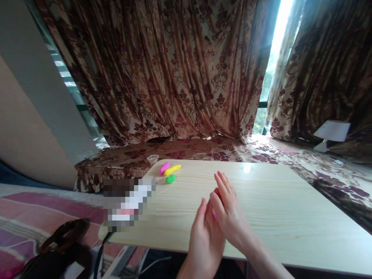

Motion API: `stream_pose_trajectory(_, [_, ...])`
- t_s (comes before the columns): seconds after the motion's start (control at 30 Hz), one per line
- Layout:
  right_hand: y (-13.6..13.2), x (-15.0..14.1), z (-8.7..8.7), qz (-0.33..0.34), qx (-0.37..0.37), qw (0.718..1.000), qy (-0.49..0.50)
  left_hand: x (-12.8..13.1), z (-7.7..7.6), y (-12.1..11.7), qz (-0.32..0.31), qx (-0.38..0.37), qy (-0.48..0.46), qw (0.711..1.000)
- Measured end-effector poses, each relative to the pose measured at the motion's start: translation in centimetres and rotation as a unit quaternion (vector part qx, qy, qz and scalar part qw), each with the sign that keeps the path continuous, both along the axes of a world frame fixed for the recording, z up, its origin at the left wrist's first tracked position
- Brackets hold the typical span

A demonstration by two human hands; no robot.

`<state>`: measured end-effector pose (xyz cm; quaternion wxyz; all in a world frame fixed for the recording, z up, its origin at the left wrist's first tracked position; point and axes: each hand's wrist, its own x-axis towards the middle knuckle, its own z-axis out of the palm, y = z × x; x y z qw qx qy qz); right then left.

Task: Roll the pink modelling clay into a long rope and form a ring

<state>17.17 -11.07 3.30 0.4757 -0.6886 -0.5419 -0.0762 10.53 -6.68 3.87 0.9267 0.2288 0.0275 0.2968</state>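
Clay [214, 214], pink, is sandwiched between left hand [205, 237] and right hand [231, 211], fingers mostly straight; yellow stick [173, 170], magenta piece [164, 168], green lump [170, 178] lie far left on wood-grain table [290, 217].

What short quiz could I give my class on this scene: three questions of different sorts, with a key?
1. True or false: the green lump lies nearer the table's far edge than the yellow stick.
2. Choose one. Which colour shows between the left grip and the right grip?
A) yellow
B) pink
C) green
3. Fill in: the white lamp stands on the picture's ____ side.

Key: 1. False, the yellow stick is nearer. 2. B. 3. Right.
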Motion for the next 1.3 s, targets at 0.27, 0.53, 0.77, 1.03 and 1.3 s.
stream_pose_trajectory(0.27, [0.0,-1.6,0.1,0.059,0.022,0.997,-0.044,0.8,-0.3,0.5,0.043,-0.012,0.010,0.999])
stream_pose_trajectory(0.53, [-0.4,-3.2,-1.2,0.127,0.054,0.984,-0.111,-0.4,0.9,1.9,0.071,0.062,-0.003,0.996])
stream_pose_trajectory(0.77, [-0.2,-1.4,1.5,0.043,0.003,0.999,-0.034,-0.9,1.0,0.3,0.054,0.069,0.000,0.996])
stream_pose_trajectory(1.03, [0.5,-1.8,0.9,0.056,-0.013,0.997,-0.060,-0.2,0.8,-0.1,0.053,0.043,-0.009,0.998])
stream_pose_trajectory(1.3, [-1.4,-2.4,-0.6,0.121,-0.026,0.986,-0.110,-0.8,1.4,2.2,0.074,0.010,0.005,0.997])
